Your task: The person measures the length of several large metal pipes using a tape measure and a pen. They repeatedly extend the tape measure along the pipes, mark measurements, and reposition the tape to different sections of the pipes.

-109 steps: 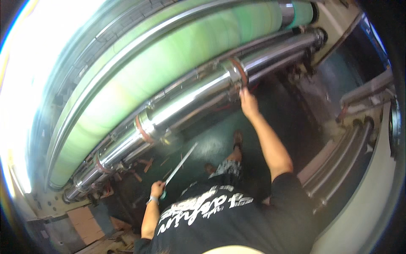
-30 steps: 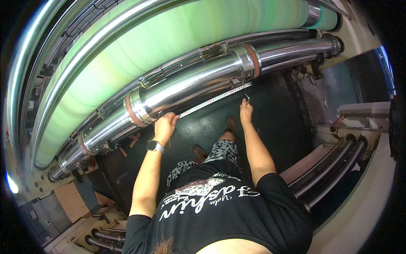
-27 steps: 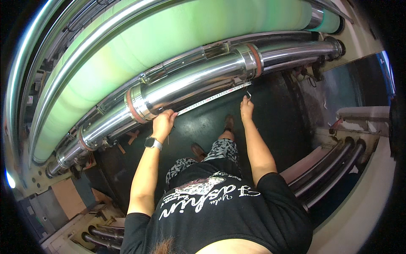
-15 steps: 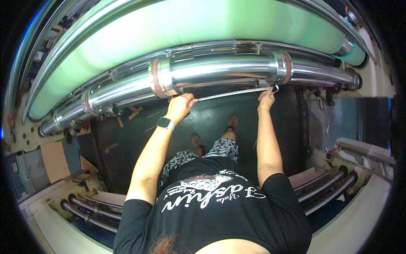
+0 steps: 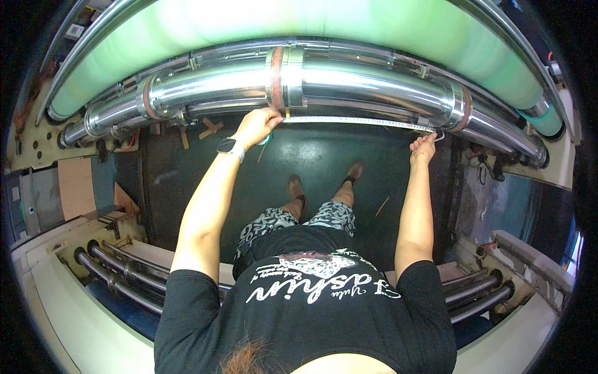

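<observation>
A white measuring tape (image 5: 355, 119) stretches nearly level between my two hands, just below a shiny metal roller (image 5: 367, 83). My left hand (image 5: 259, 124) pinches its left end beneath a metal collar with a reddish band (image 5: 275, 75). A bit of teal shows under that hand; what it belongs to is hidden. Closed around the tape's right end, my right hand (image 5: 423, 148) is below a second banded collar (image 5: 460, 107). A small bent pale piece (image 5: 441, 134) sticks out beside its fingers, too small to name.
Beyond the roller turns or lies a wide pale-green roll (image 5: 299, 22). Machine side frames stand at the left (image 5: 47, 146) and right (image 5: 560, 159). Behind me are lower dark rollers (image 5: 124, 280). Wood scraps (image 5: 210, 129) lie on the dark floor (image 5: 311, 149).
My hands have moved farther apart, and a longer stretch of tape shows between them. The view has shifted, so the rollers and collars sit differently in it.
</observation>
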The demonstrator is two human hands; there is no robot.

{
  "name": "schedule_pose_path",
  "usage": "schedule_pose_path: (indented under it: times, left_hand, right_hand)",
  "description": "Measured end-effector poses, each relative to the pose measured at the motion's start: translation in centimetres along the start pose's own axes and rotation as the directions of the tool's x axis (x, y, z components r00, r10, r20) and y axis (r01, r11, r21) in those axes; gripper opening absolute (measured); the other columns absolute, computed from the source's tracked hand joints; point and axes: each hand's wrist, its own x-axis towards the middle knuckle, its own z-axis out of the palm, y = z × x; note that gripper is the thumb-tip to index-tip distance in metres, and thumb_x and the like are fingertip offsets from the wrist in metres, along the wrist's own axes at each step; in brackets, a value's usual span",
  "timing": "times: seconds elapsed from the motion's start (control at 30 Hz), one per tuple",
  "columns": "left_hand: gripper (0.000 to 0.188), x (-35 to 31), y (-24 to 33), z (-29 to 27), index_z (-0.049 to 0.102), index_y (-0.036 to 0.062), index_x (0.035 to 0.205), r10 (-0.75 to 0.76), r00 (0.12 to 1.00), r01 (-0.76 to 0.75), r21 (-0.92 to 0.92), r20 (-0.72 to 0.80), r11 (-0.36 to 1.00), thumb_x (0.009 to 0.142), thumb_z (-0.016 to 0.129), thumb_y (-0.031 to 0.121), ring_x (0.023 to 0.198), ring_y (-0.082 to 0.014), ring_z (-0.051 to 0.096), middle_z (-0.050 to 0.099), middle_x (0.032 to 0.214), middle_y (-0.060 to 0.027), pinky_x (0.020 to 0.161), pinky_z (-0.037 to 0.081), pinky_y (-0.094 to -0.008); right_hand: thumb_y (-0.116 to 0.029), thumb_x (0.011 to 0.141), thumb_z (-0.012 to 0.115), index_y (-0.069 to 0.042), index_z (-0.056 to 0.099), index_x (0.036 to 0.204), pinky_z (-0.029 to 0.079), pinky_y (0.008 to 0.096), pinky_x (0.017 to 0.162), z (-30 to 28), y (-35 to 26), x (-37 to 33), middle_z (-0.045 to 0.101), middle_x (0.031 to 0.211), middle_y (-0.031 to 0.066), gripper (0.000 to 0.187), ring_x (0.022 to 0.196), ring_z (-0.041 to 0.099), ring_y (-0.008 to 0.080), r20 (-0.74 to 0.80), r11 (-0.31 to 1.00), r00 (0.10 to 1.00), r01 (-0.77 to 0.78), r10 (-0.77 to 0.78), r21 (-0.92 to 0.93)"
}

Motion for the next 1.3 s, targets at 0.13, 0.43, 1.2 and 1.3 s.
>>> schedule_pose_path:
  times: [0.13, 0.43, 1.2, 1.3]
  left_hand:
    - [0.028, 0.7, -0.3, 0.4, 0.063, 0.0027, 0.085, -0.059, 0.998, 0.061, 0.100, -0.024, 0.993, 0.081, 0.052, 0.029, 0.078, -0.0330, 0.057, 0.060, 0.082, -0.0178, 0.069, 0.044, -0.0388]
    - [0.027, 1.1, 0.9, -0.4, 0.064, 0.0082, 0.087, -0.194, 0.981, 0.190, 0.143, 0.010, 0.971, 0.079, 0.053, 0.032, 0.076, -0.0336, 0.058, 0.060, 0.080, -0.0178, 0.067, 0.045, -0.0411]
    - [0.027, 1.9, 2.6, -1.3, 0.066, 0.0147, 0.089, -0.303, 0.951, 0.274, 0.291, 0.060, 0.917, 0.077, 0.054, 0.036, 0.071, -0.0291, 0.060, 0.062, 0.076, -0.0132, 0.065, 0.047, -0.0380]
    - [0.029, 2.0, 2.3, -1.0, 0.066, 0.0149, 0.090, -0.292, 0.955, 0.264, 0.296, 0.056, 0.918, 0.077, 0.054, 0.038, 0.072, -0.0292, 0.060, 0.062, 0.076, -0.0131, 0.065, 0.047, -0.0380]
  right_hand:
    - [-0.050, 0.085, 0.042, -0.010, 0.035, 0.066, 0.019, 0.0257, 0.038, -0.4, 2.3, 0.1, 0.024, 0.051, -0.0026, 0.045, 0.041, 0.021, 0.0099, -0.046, 0.990, 0.997, -0.050, 0.057, 0.129]
    - [-0.058, 0.077, 0.046, -0.009, 0.035, 0.061, 0.020, 0.0256, 0.042, 1.1, 3.3, 0.4, 0.025, 0.051, -0.0010, 0.052, 0.044, 0.022, 0.0119, 0.087, 0.934, 0.977, -0.210, 0.193, 0.290]
    - [-0.052, 0.079, 0.049, -0.009, 0.043, 0.070, 0.019, 0.0250, 0.042, 1.2, 2.8, 0.6, 0.019, 0.052, -0.0026, 0.044, 0.044, 0.019, 0.0108, 0.094, 0.908, 0.982, -0.189, 0.165, 0.373]
    - [-0.051, 0.079, 0.049, -0.010, 0.039, 0.066, 0.019, 0.0252, 0.043, 1.1, 2.9, 0.9, 0.018, 0.053, -0.0022, 0.044, 0.044, 0.018, 0.0114, 0.126, 0.908, 0.981, -0.186, 0.149, 0.377]
